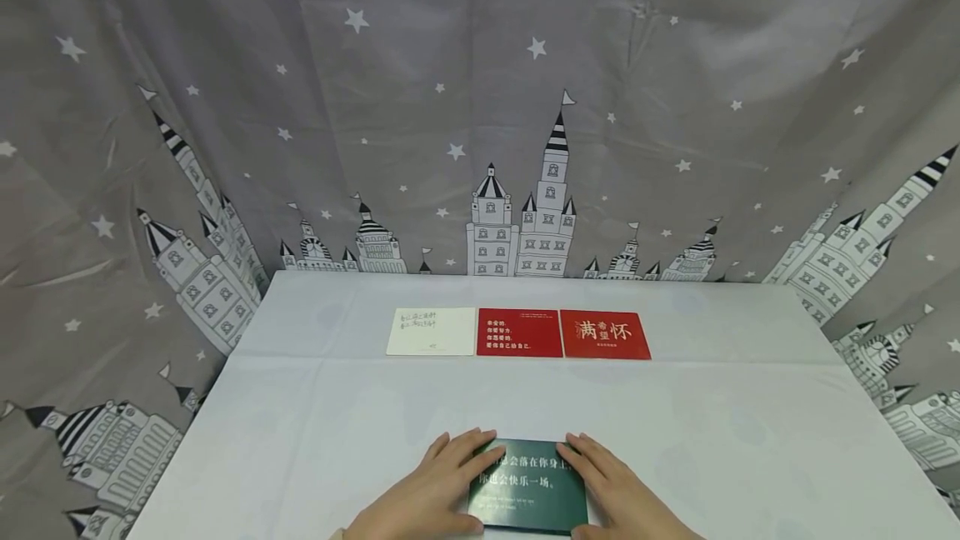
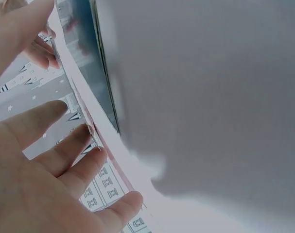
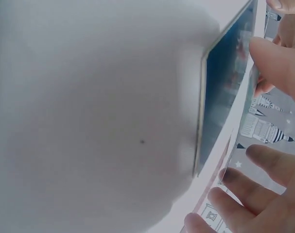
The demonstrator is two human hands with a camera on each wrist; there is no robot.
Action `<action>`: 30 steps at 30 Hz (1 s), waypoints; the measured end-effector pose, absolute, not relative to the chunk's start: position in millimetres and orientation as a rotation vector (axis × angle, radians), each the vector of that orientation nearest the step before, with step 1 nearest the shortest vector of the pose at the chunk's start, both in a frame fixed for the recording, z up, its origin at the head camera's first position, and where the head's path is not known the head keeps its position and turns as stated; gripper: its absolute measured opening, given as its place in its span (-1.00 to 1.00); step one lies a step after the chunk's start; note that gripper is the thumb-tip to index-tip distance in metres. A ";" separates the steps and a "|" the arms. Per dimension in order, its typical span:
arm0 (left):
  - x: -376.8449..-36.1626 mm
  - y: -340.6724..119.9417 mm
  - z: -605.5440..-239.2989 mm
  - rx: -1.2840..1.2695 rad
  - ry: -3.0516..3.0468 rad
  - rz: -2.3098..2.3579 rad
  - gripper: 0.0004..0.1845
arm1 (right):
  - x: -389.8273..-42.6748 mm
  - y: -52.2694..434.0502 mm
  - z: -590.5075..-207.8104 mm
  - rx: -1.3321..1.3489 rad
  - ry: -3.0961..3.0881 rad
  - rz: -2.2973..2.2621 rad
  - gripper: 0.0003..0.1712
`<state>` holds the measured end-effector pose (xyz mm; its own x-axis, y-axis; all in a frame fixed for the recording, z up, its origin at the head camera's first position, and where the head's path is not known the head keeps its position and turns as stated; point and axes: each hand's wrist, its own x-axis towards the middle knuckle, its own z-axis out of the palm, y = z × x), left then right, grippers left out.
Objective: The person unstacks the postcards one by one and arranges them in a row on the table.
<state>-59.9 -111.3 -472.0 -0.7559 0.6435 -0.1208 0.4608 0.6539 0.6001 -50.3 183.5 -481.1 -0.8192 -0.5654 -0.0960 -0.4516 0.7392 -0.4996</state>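
A dark green card (image 1: 531, 490) with white lettering lies on the white table near its front. Its side edge shows some thickness, like a thin stack, in the left wrist view (image 2: 91, 63) and the right wrist view. My left hand (image 1: 438, 486) is over its left side, fingers extended and spread. Over the right side, my right hand (image 1: 618, 490) mirrors it, thumb by the near corner. Both wrist views show the fingers apart from one another and above the card's glossy face; neither hand visibly grips it.
Farther back on the table (image 1: 337, 415), three cards lie in a row: a cream one (image 1: 431, 332) with handwriting, a red one (image 1: 519, 333) and another red one (image 1: 605, 334), all with text. A grey curtain (image 1: 405, 40) with stars and castles hangs behind and at both sides.
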 end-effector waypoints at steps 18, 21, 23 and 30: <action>-66.0 -129.9 -469.5 1.072 2.667 0.766 -0.12 | -59.6 168.8 -467.1 -0.824 2.667 -0.678 0.02; -66.8 -134.8 -468.4 1.074 2.684 0.764 -0.12 | -62.1 163.3 -465.3 -0.838 2.670 -0.667 0.01; -66.9 -138.0 -467.8 1.051 2.687 0.769 -0.13 | -64.0 159.5 -464.5 -0.842 2.674 -0.652 -0.01; -67.3 -147.1 -467.9 0.987 2.699 0.796 -0.11 | -70.8 150.1 -467.9 -0.935 2.710 -0.617 -0.03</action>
